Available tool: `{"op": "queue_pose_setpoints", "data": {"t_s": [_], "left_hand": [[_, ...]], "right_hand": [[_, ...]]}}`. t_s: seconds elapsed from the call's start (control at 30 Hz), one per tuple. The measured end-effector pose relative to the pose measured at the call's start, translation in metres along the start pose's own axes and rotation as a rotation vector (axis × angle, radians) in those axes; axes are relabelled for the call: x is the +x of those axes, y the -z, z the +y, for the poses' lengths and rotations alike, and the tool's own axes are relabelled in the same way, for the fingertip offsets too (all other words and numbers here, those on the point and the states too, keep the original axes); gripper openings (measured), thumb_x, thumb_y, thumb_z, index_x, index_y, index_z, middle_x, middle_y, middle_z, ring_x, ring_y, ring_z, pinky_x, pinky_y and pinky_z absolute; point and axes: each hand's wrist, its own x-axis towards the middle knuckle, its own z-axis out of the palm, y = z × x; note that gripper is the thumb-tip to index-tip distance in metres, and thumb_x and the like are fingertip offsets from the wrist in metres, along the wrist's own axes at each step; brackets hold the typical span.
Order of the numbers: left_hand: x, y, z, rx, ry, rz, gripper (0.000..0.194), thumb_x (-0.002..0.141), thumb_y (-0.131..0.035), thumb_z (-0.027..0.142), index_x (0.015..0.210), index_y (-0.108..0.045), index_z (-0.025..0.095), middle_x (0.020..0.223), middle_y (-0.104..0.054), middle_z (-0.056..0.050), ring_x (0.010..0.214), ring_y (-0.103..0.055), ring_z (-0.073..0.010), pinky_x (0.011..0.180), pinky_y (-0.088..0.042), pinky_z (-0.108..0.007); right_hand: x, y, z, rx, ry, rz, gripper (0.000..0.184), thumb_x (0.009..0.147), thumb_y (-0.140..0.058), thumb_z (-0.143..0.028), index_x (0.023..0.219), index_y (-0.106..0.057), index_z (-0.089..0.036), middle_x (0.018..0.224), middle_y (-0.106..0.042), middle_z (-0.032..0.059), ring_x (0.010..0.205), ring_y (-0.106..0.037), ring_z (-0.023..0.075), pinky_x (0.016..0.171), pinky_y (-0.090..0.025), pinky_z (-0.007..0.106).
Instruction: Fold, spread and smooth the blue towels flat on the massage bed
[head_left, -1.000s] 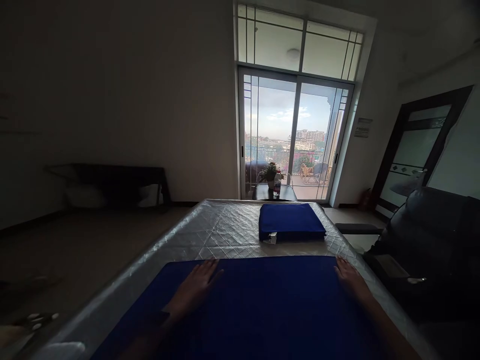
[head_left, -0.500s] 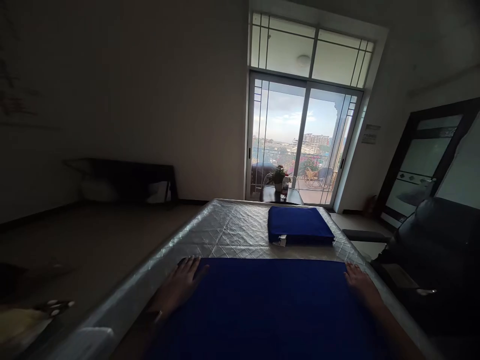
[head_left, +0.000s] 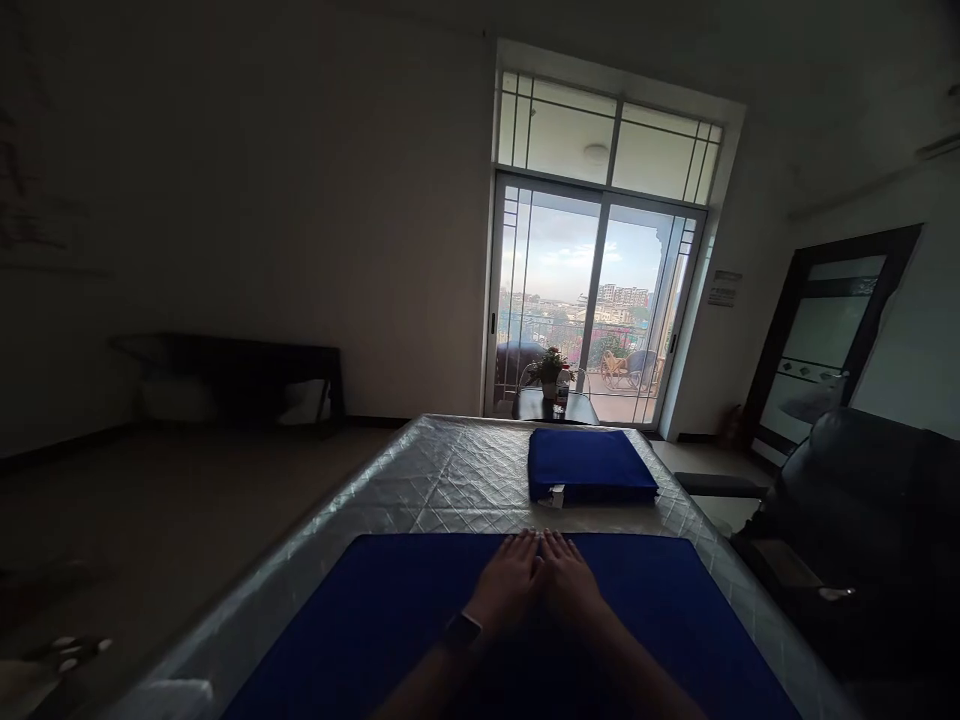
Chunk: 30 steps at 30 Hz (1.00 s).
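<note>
A dark blue cloth (head_left: 360,620) lies spread flat over the near part of a table with a silvery quilted cover (head_left: 442,480). My left hand (head_left: 511,580) rests flat on the cloth near its far edge, fingers stretched forward. Beside it, touching at the fingers, my right hand (head_left: 568,580) also lies flat on the fabric. Neither hand grips anything. A dark watch (head_left: 462,628) is on my left wrist. Beyond the cloth sits a folded stack of blue fabric (head_left: 589,460) with a small white tag at its near side.
A small dark table (head_left: 581,408) with a potted plant (head_left: 550,368) and a bottle stands before the sliding glass door (head_left: 592,300). A black armchair (head_left: 862,500) is at the right. Against the left wall stands a low dark piece of furniture (head_left: 232,380).
Both hands have moved inward from the cloth's two far corners and now lie together at the middle of its far edge. The view has tilted up slightly.
</note>
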Motion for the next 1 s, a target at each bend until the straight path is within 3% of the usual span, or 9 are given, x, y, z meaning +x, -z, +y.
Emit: {"op": "queue_pose_setpoints", "data": {"t_s": [0.1,0.2,0.3,0.4,0.5,0.57,0.7,0.87,1.0], "left_hand": [[0.005,-0.011,0.009,-0.018,0.02,-0.041,0.076,0.105,-0.015,0.057,0.155,-0.04,0.007,0.161,-0.037,-0.019,0.153,-0.03,-0.0293,0.126,-0.027,-0.049],[-0.006,-0.008,-0.013,0.023,0.034,-0.054,0.075,0.104,-0.017,0.059,0.157,-0.039,0.011,0.163,-0.035,-0.016,0.154,-0.029,-0.0279,0.126,-0.025,-0.048],[-0.027,0.004,-0.061,0.076,0.121,-0.056,0.071,0.104,-0.019,0.057,0.158,-0.037,0.015,0.165,-0.031,-0.012,0.155,-0.025,-0.0267,0.126,-0.023,-0.048],[-0.051,0.021,-0.122,0.146,0.204,-0.046,0.068,0.103,-0.022,0.053,0.157,-0.039,0.016,0.165,-0.031,-0.011,0.155,-0.025,-0.0276,0.126,-0.02,-0.05],[-0.072,0.039,-0.173,0.168,0.389,-0.022,0.075,0.1,-0.024,0.054,0.157,-0.035,0.006,0.164,-0.032,-0.017,0.154,-0.026,-0.0305,0.126,-0.02,-0.053],[-0.082,0.047,-0.193,0.177,0.491,-0.011,0.081,0.099,-0.023,0.056,0.157,-0.029,0.0,0.165,-0.029,-0.019,0.155,-0.023,-0.0306,0.127,-0.018,-0.051],[-0.087,0.052,-0.202,0.216,0.564,-0.01,0.087,0.097,-0.019,0.061,0.158,-0.025,0.0,0.167,-0.025,-0.017,0.156,-0.019,-0.0326,0.127,-0.016,-0.053],[-0.085,0.05,-0.201,0.234,0.514,-0.007,0.087,0.096,-0.018,0.058,0.157,-0.029,-0.003,0.164,-0.029,-0.021,0.155,-0.024,-0.0343,0.125,-0.021,-0.055],[-0.085,0.047,-0.204,0.248,0.492,-0.006,0.082,0.096,-0.022,0.052,0.156,-0.031,-0.003,0.164,-0.03,-0.021,0.154,-0.025,-0.035,0.124,-0.023,-0.057]], "right_hand": [[-0.001,-0.009,-0.001,0.021,-0.011,-0.018,0.059,0.105,-0.022,-0.033,0.158,-0.036,-0.012,0.165,-0.031,0.0107,0.155,-0.022,0.0225,0.127,-0.018,0.043],[-0.008,-0.007,0.013,0.031,-0.047,-0.037,0.063,0.106,-0.019,-0.04,0.159,-0.032,-0.008,0.166,-0.028,0.012,0.156,-0.021,0.0226,0.127,-0.017,0.044],[-0.021,0.006,0.044,0.021,-0.121,-0.046,0.067,0.106,-0.017,-0.047,0.16,-0.029,-0.009,0.167,-0.026,0.0103,0.156,-0.019,0.0222,0.127,-0.016,0.044],[-0.042,0.02,0.093,-0.054,-0.201,-0.017,0.064,0.106,-0.016,-0.044,0.16,-0.031,-0.013,0.167,-0.028,0.0078,0.156,-0.019,0.0218,0.127,-0.017,0.045],[-0.065,0.029,0.147,-0.177,-0.241,0.068,0.056,0.106,-0.025,-0.039,0.153,-0.047,-0.02,0.165,-0.036,0.0068,0.154,-0.028,0.0227,0.125,-0.024,0.045],[-0.077,0.033,0.175,-0.213,-0.26,0.103,0.051,0.104,-0.041,-0.047,0.149,-0.052,-0.025,0.164,-0.038,0.0089,0.151,-0.034,0.027,0.124,-0.025,0.051],[-0.089,0.033,0.207,-0.234,-0.277,0.114,0.058,0.099,-0.053,-0.057,0.149,-0.05,-0.027,0.162,-0.04,0.0115,0.149,-0.035,0.0312,0.124,-0.019,0.061],[-0.091,0.029,0.227,-0.268,-0.31,0.117,0.054,0.105,-0.022,-0.03,0.144,-0.056,-0.016,0.159,-0.044,0.0144,0.151,-0.034,0.0239,0.126,-0.023,0.05],[-0.089,0.027,0.234,-0.302,-0.329,0.134,0.057,0.1,-0.022,-0.023,0.146,-0.054,-0.011,0.161,-0.041,0.0153,0.152,-0.032,0.0238,0.125,-0.025,0.051]]}}
